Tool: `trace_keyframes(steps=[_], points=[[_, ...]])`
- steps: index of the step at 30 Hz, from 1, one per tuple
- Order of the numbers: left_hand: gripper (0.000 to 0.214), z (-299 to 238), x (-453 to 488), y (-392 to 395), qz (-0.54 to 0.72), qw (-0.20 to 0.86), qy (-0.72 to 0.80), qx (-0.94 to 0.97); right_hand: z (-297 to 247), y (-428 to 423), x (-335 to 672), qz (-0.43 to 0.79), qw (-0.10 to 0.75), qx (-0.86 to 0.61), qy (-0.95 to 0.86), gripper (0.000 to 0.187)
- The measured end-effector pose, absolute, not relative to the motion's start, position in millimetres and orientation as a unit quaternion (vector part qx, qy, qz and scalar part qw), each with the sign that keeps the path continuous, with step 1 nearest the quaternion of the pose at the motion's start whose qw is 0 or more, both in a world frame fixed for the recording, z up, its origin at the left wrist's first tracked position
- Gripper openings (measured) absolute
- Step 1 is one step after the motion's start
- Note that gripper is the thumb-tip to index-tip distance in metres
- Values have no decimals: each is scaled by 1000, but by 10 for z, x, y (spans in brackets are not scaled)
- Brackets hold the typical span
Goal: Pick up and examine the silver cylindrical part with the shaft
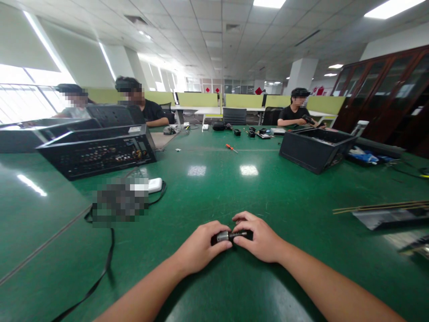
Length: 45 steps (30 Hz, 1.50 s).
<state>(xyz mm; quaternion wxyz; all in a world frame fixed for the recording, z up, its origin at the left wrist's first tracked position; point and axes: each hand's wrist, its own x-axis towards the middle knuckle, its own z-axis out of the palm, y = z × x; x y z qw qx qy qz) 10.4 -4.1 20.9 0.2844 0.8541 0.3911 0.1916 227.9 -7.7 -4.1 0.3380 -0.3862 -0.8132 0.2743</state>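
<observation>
Low over the green table, a small cylindrical metal part with a silver collar and a dark, ridged shaft lies between my hands. My left hand grips its silver end between thumb and fingers. At the shaft's dark end, my right hand closes thumb and fingers around it, with the index finger lifted a little above. The fingers cover both tips of the part, so I cannot tell whether it is one piece or two.
An orange screwdriver lies farther off on the green table. Black bins stand right and left, the left one holding small parts. A strap trails at left. Metal strips lie right. Several people sit across.
</observation>
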Motion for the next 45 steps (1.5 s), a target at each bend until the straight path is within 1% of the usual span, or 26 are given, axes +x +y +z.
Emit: trace_keyframes(steps=[12,45], points=[[20,203,98,-33,216,289,397,844,-31,-75,2298,277,332,-391,-812,12],[23,224,79,-22,215,296,401,840,-13,-56,2324,275,345,-392,-808,10]])
